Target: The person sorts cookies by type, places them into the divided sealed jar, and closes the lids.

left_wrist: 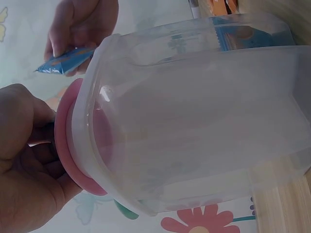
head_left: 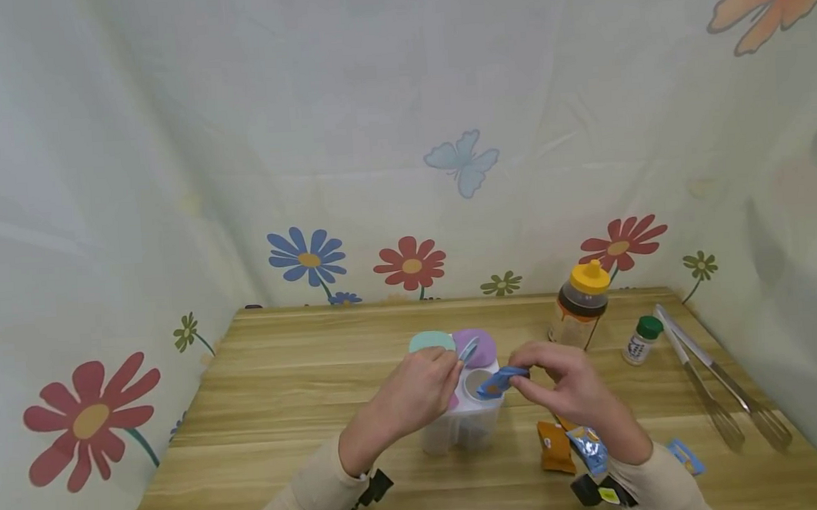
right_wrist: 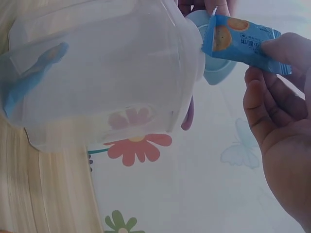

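I'm pinching a blue packet (right_wrist: 245,43) by one end between the thumb and fingers of my right hand (head_left: 560,374), and its free end is hanging tilted over the round opening (head_left: 469,386) of a clear plastic container (head_left: 476,430). With my left hand (head_left: 418,387) I'm pinching a light-blue lid (head_left: 468,350), tilting it up beside that opening. The container is standing upright on the table, and its white top is also carrying a mint lid (head_left: 431,340) and a purple lid (head_left: 481,347) at the back and a pink lid (left_wrist: 65,141) just under my left hand. Another blue wrapper (left_wrist: 247,37) is lying low inside the container, in one compartment.

Near my right forearm, an orange packet (head_left: 556,449) and a shiny blue packet (head_left: 589,450) are lying close together, and a small blue piece (head_left: 686,457) is lying beyond my sleeve (head_left: 659,487). Further off to the right, a yellow-capped bottle (head_left: 579,311) and a green-capped shaker (head_left: 642,341) are standing near each other, while metal tongs (head_left: 709,376) are lying spread along the edge of the wood-grain table (head_left: 298,399). A flower-printed cloth (head_left: 345,96) is hanging behind everything.
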Demonstrator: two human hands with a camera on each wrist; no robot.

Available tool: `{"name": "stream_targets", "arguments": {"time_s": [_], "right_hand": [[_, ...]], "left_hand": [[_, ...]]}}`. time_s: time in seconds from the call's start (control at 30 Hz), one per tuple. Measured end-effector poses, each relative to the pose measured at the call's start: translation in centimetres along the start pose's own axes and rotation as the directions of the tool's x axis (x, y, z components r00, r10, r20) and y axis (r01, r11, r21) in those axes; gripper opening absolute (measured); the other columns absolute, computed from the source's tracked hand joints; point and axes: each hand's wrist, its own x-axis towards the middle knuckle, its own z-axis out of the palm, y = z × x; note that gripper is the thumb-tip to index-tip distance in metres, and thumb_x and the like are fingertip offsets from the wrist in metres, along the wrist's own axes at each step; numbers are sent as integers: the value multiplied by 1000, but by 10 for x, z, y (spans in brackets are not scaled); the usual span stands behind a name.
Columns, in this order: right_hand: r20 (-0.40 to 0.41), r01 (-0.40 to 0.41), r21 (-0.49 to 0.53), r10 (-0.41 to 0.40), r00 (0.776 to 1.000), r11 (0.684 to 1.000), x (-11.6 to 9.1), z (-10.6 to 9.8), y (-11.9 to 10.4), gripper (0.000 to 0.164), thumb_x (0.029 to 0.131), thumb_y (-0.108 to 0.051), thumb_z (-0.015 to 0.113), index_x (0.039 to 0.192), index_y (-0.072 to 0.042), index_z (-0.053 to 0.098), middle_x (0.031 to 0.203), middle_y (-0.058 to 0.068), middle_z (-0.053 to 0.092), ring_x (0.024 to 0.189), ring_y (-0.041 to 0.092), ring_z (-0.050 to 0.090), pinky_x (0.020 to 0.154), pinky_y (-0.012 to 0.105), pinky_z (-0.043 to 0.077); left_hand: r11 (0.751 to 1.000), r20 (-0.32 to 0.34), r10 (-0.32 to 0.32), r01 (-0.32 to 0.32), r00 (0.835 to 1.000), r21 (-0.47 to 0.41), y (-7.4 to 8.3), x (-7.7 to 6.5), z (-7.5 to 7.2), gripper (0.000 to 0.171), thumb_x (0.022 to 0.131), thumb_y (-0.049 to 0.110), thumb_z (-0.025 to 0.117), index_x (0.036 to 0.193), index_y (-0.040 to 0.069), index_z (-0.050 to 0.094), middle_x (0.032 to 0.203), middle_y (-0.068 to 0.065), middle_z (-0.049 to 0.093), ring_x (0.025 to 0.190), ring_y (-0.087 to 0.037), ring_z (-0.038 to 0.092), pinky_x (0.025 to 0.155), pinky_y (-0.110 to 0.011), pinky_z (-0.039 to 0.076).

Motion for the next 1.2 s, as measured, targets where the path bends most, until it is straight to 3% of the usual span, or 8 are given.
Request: {"name": "stream_targets", "arguments": {"time_s": [0.2,0.43,0.9,1.2], "right_hand": [[-46,-4,-19,3,999,1000,2,7,4,33,69,29,63,94,7,64,86,17,64,75,17,56,69,20,51],[-93,-14,-54,9,996,998,3,13,6,34,66,31,64,91,8,62,85,18,64,74,16,56,68,19,51],[-84,0,-58,-4,996,998,1,15,12,39,61,33,64,91,7,65,85,19,66,72,18,58,66,21,51],[-64,-41,-135,32,997,990,-19,15,37,41,65,25,70,95,-2,71,87,11,70,73,12,60,65,19,51]], "left_hand": [[1000,-17,22,-22,1000,11,-1,0,-1,16,95,16,61,80,10,60,66,6,44,59,-6,39,52,-13,33],[1000,15,5,-5,1000,4,-1,-1,-2,16,97,19,58,84,10,61,68,6,45,61,-6,40,54,-12,34],[1000,11,-3,3,1000,-1,-1,0,-2,17,96,18,60,82,9,60,67,4,44,60,-7,39,52,-13,34],[1000,-1,11,-11,1000,6,-1,0,-2,16,96,17,61,81,9,60,67,4,45,59,-7,39,52,-13,34]]}}
